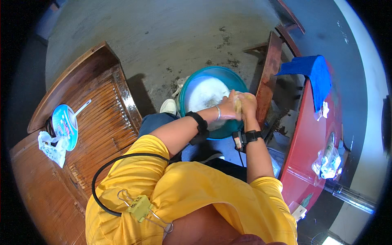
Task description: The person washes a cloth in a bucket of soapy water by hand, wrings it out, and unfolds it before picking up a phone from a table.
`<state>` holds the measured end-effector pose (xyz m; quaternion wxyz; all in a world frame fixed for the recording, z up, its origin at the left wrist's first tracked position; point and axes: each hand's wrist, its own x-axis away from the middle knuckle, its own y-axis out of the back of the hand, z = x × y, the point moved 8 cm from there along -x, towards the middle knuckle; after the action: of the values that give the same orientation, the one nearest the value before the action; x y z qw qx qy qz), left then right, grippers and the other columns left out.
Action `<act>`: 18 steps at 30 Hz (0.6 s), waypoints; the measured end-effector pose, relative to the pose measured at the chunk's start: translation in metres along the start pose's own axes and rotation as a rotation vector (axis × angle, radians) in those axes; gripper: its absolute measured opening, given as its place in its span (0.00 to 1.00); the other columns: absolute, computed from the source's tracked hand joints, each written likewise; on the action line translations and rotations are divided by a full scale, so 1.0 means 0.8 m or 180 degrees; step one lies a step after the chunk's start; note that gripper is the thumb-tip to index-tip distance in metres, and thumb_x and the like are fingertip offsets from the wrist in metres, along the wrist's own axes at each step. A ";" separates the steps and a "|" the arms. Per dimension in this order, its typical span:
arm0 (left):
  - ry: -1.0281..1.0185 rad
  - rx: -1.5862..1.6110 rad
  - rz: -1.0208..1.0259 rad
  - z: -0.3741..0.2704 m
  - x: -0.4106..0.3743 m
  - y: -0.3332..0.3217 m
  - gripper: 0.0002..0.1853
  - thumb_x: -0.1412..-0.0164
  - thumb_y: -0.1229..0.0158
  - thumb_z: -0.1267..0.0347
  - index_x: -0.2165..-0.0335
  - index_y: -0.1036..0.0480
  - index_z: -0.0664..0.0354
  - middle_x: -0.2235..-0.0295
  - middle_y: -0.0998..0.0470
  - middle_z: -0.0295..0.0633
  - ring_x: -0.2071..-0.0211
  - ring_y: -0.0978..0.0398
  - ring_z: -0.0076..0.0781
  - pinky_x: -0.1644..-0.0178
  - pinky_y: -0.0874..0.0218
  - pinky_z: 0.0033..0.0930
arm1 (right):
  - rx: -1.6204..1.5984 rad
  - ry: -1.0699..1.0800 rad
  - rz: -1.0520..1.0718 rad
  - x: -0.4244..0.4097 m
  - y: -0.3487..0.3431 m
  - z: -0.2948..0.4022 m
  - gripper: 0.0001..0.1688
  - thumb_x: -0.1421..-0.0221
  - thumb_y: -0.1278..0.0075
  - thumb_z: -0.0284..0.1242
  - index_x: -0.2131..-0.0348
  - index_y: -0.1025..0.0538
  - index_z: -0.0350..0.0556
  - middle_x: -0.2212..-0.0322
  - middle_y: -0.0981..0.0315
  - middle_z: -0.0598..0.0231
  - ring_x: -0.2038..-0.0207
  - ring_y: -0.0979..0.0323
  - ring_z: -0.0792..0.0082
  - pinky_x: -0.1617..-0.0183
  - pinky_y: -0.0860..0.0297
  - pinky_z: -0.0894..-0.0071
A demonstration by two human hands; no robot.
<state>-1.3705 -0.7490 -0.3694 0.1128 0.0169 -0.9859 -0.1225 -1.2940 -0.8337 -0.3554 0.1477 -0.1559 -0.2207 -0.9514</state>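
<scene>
A teal plastic basin (225,72) stands on the floor in front of me, with white suds (203,92) over the water in it. Above the basin's right side, my left hand (228,108) and my right hand (248,105) press together around a wet, yellowish cloth or sponge (237,102). Fingers cover much of it, so its exact kind is unclear. The left wrist carries a silver bangle (218,112).
To my left is a slatted wooden bench (101,122) bearing a blue hand fan (62,122) and a crumpled plastic bag (53,147). On the right stand a narrow wooden bench (269,76) and a red table (301,147) with a blue cloth (318,76) over its edge.
</scene>
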 end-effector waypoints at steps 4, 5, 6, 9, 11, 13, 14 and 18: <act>-0.0043 0.0539 0.0001 0.013 -0.006 0.010 0.53 0.70 0.31 0.49 0.50 0.47 0.68 0.58 0.32 0.51 0.57 0.33 0.43 0.51 0.41 0.36 | -0.0605 -0.0262 0.0471 0.050 -0.019 0.054 0.46 0.54 0.44 0.39 0.44 0.48 0.37 0.49 0.44 0.52 0.48 0.42 0.62 0.46 0.43 0.68; -0.0007 0.0677 -0.0015 0.018 -0.014 0.015 0.49 0.68 0.32 0.48 0.52 0.43 0.66 0.59 0.30 0.46 0.58 0.31 0.39 0.52 0.41 0.37 | -0.0793 0.0060 0.0796 0.050 -0.015 0.065 0.43 0.50 0.49 0.40 0.42 0.50 0.42 0.47 0.46 0.54 0.46 0.45 0.59 0.43 0.47 0.64; -0.0374 0.1607 0.0247 0.010 -0.021 0.014 0.36 0.60 0.35 0.49 0.57 0.35 0.61 0.66 0.27 0.38 0.66 0.28 0.31 0.59 0.37 0.34 | -0.1143 0.0034 0.0960 0.055 -0.005 0.066 0.42 0.49 0.51 0.40 0.42 0.50 0.44 0.46 0.47 0.55 0.45 0.46 0.59 0.43 0.49 0.61; 0.0803 0.3403 0.1431 -0.026 0.011 0.008 0.26 0.55 0.39 0.51 0.62 0.31 0.56 0.70 0.26 0.35 0.72 0.28 0.28 0.68 0.37 0.29 | -0.1596 0.0033 0.0987 0.056 0.035 0.058 0.41 0.48 0.52 0.40 0.41 0.51 0.49 0.44 0.50 0.58 0.43 0.49 0.60 0.42 0.51 0.54; 0.1181 0.3785 0.1672 -0.028 0.025 0.000 0.22 0.53 0.41 0.52 0.63 0.30 0.53 0.72 0.27 0.34 0.74 0.29 0.27 0.72 0.38 0.25 | -0.1427 0.0063 0.0769 0.049 0.045 0.046 0.42 0.49 0.51 0.40 0.41 0.51 0.49 0.44 0.49 0.58 0.43 0.49 0.60 0.41 0.51 0.55; 0.1384 0.3913 0.2125 -0.026 0.035 -0.012 0.22 0.53 0.41 0.52 0.63 0.30 0.54 0.72 0.27 0.34 0.74 0.29 0.27 0.72 0.37 0.27 | -0.1834 0.0225 0.1227 0.047 0.017 0.049 0.46 0.53 0.47 0.38 0.41 0.52 0.47 0.46 0.47 0.57 0.45 0.46 0.60 0.41 0.49 0.61; 0.1345 0.3915 0.2228 -0.026 0.037 -0.017 0.21 0.53 0.40 0.54 0.63 0.30 0.54 0.70 0.26 0.35 0.72 0.28 0.28 0.70 0.35 0.29 | -0.2012 0.0248 0.1502 0.050 0.007 0.057 0.45 0.53 0.46 0.37 0.42 0.50 0.47 0.47 0.45 0.56 0.45 0.44 0.60 0.41 0.48 0.62; 0.1063 0.3442 0.2312 -0.029 0.038 -0.018 0.21 0.55 0.37 0.59 0.63 0.30 0.56 0.69 0.25 0.36 0.72 0.27 0.26 0.69 0.35 0.28 | -0.1864 0.0139 0.1830 0.045 0.002 0.050 0.34 0.55 0.45 0.32 0.49 0.39 0.44 0.54 0.35 0.57 0.52 0.36 0.63 0.47 0.40 0.65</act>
<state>-1.3944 -0.7704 -0.3441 0.2735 -0.2430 -0.8209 0.4385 -1.3173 -0.8242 -0.3076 0.3615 -0.2264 0.1151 -0.8971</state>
